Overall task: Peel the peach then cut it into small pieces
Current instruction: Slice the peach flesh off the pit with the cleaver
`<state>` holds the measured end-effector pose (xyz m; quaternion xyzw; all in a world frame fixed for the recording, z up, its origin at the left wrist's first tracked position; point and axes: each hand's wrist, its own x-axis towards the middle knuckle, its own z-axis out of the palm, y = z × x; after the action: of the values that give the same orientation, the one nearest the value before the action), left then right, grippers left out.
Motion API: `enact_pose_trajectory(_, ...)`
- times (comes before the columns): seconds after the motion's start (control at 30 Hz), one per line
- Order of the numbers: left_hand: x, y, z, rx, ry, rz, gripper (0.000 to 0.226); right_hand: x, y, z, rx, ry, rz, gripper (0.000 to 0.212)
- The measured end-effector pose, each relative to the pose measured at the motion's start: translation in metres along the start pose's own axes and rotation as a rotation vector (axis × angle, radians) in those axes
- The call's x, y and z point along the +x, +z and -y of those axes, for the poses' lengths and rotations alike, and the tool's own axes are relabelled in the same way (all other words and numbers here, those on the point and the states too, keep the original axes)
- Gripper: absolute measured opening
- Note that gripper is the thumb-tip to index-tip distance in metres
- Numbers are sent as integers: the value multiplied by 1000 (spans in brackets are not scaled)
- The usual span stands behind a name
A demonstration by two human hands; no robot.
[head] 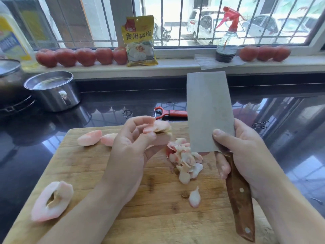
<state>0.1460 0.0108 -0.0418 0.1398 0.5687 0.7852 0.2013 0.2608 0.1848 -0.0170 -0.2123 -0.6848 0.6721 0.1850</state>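
Note:
My left hand (131,143) holds a peeled peach piece (161,128) in its fingertips, raised above the wooden cutting board (109,176). My right hand (246,159) grips a cleaver (208,111) by its wooden handle, thumb on the flat of the blade, which points up. A peach half with an empty pit hollow (52,201) lies at the board's near left. Two wedges (89,140) (108,139) lie at the far left. A heap of pink peels (184,161) sits mid-board, and one loose peel (194,198) lies nearer me.
A red peeler (168,113) lies on the black counter behind the board. A steel pot (52,90) stands at the back left beside a stove. Tomatoes (82,56), a yellow packet (139,41) and a spray bottle (226,43) line the windowsill.

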Motion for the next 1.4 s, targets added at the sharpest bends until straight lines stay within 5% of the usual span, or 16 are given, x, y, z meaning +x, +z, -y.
enact_pose_trajectory(0.33, 1, -5, 5, -17, -182, 115, 46, 1, 3, -5, -32, 14, 27, 17)
enact_pose_trajectory(0.43, 0, -7, 9, 194, -97, 124, 50, -1, 4, -5, -43, 14, 43, 18)
enact_pose_trajectory(0.57, -6, -4, 5, 383, 83, 124, 27, -1, 4, -3, -46, 12, 39, 18)
enact_pose_trajectory(0.77, -5, -1, 6, 291, 140, 180, 10, -2, 5, -3, -42, 16, 38, 18)
enact_pose_trajectory(0.93, -5, -2, 5, 348, 185, 126, 29, -3, 3, -4, -51, 16, 45, 17)
enact_pose_trajectory(1.1, -7, 0, 4, 356, 172, 107, 19, -2, 3, -5, -62, 22, 51, 17)
enact_pose_trajectory(1.27, -2, -4, 5, 302, 95, -32, 35, -1, 1, -4, -48, 17, 18, 16)
enact_pose_trajectory(1.4, 5, -7, -1, 29, -102, -53, 32, 3, 0, -6, -39, 7, -34, 14)
